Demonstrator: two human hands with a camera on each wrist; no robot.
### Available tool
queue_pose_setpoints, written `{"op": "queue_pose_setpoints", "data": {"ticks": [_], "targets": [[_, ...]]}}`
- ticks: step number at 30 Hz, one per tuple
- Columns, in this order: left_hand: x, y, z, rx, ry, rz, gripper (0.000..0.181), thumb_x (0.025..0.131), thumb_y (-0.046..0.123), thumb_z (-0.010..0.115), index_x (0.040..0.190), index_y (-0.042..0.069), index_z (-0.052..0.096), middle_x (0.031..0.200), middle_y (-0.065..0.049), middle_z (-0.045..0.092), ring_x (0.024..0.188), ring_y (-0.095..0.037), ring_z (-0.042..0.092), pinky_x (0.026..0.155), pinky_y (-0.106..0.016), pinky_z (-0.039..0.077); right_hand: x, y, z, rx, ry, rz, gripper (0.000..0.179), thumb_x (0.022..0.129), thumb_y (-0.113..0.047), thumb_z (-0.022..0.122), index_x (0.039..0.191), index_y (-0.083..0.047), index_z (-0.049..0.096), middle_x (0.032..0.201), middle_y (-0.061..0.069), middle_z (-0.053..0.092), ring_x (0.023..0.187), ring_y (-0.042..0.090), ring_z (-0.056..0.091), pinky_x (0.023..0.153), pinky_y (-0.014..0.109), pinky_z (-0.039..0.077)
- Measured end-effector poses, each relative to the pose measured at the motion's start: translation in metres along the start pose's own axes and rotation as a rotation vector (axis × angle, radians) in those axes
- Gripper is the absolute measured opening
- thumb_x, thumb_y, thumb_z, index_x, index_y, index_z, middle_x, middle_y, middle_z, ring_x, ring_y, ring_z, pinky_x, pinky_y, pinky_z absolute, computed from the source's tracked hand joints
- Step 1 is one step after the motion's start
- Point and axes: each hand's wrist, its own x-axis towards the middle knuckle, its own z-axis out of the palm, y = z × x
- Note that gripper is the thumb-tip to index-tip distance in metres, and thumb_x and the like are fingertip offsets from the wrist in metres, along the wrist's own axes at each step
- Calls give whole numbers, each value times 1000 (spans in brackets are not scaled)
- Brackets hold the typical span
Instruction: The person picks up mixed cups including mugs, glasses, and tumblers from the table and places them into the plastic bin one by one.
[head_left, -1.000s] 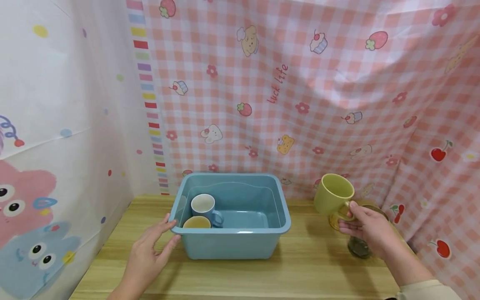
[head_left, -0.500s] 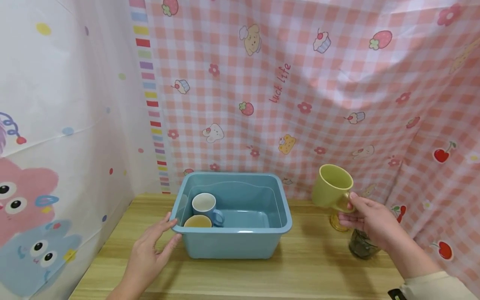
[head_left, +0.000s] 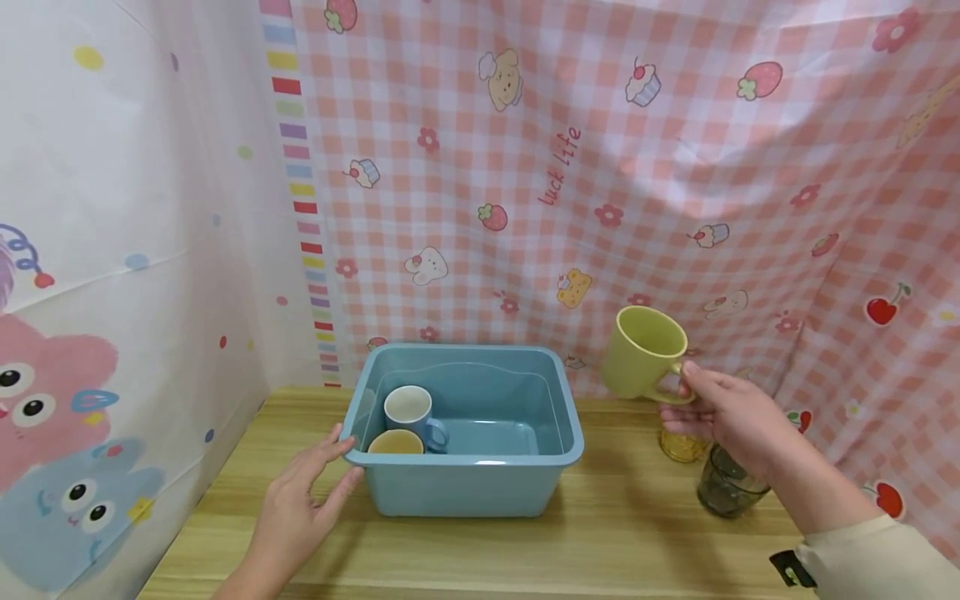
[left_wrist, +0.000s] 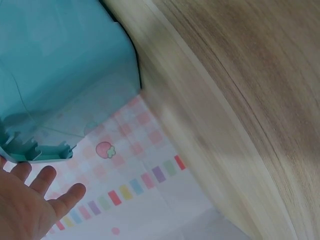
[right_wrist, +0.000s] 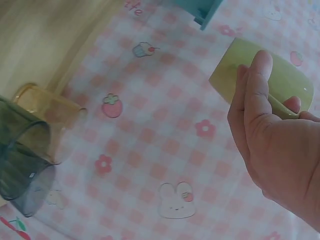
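Note:
My right hand grips the handle of a yellow-green mug and holds it up off the table, right of the blue plastic bin. In the right wrist view the mug shows beyond my fingers, which wrap its handle. At the bin's left end my left hand lies with fingers extended, fingertips right at the rim; the left wrist view shows these spread fingers by the rim's underside. Inside the bin, at its left, are a blue mug with a white interior and a cup with a yellow interior.
An amber glass and a dark grey glass stand on the wooden table below my right hand. Behind the bin hangs a pink checked cloth. A white printed cloth hangs at the left.
My right hand has lifted the yellow-green mug higher and carried it left toward the bin, uncovering more of the two glasses. My left hand stays at the rim.

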Motion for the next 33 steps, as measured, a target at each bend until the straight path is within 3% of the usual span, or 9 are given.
{"op": "queue_pose_setpoints", "data": {"ticks": [16,22,33], "targets": [[0,-1,2,-9,20,36,55,76,2,93,128,9,76,138,-15,74,117,-40,74,113,-2,32,4,-42,32,-68,-93,-4,53,111,-54,46,107,-2,58,113,4,77,104,15,78,97,37,65],[1,0,1,-11,21,38,54,77,2,92,128,9,75,137,-16,74,116,-40,74,113,-2,32,11,-51,48,-51,-158,-23,47,113,-48,46,102,-4,57,112,9,78,102,17,79,94,36,66],[0,0,1,-10,21,26,56,77,2,93,129,11,75,138,-15,74,117,-40,74,113,-2,32,19,-59,70,-84,-184,7,46,113,-47,49,96,-5,56,116,15,77,102,19,78,93,36,66]]}}
